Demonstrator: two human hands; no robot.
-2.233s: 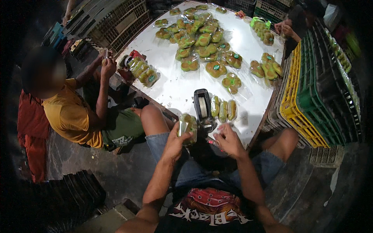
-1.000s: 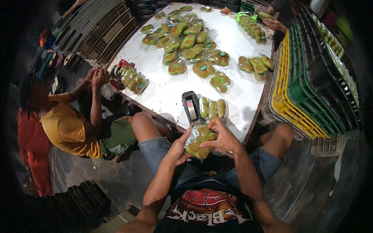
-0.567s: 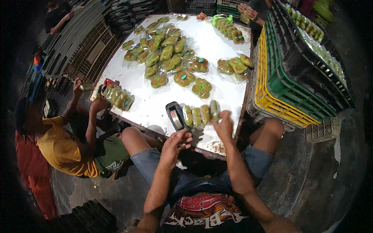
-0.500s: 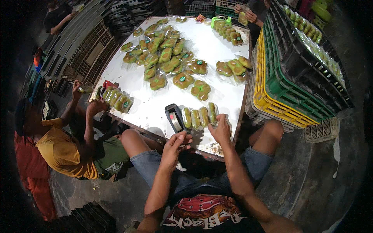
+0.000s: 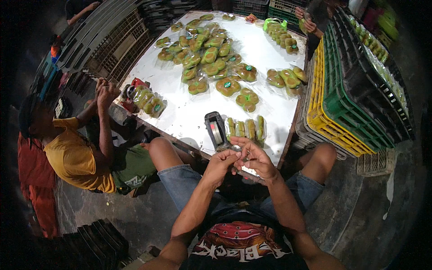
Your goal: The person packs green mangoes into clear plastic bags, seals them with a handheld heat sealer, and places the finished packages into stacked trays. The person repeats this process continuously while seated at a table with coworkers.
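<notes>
Dim, perhaps concrete floor [image 5: 360, 211]; stacked crates [image 5: 346, 94]

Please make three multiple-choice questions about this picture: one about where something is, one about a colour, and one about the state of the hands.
1. Where does the tape dispenser stand?
A. on the white table, left of the row of bagged fruit
B. on the floor
C. on top of the crates

2. What colour is the crate directly under the green crate at the right?
A. red
B. yellow
C. white

3. How are the person's own hands?
A. far apart on the knees
B. lifting a crate
C. close together at the near table edge

Answers:
1 A: it sits on the table beside the bags.
2 B: a yellow layer shows below the green one.
3 C: the left hand and right hand meet, fingers pinched.
</notes>
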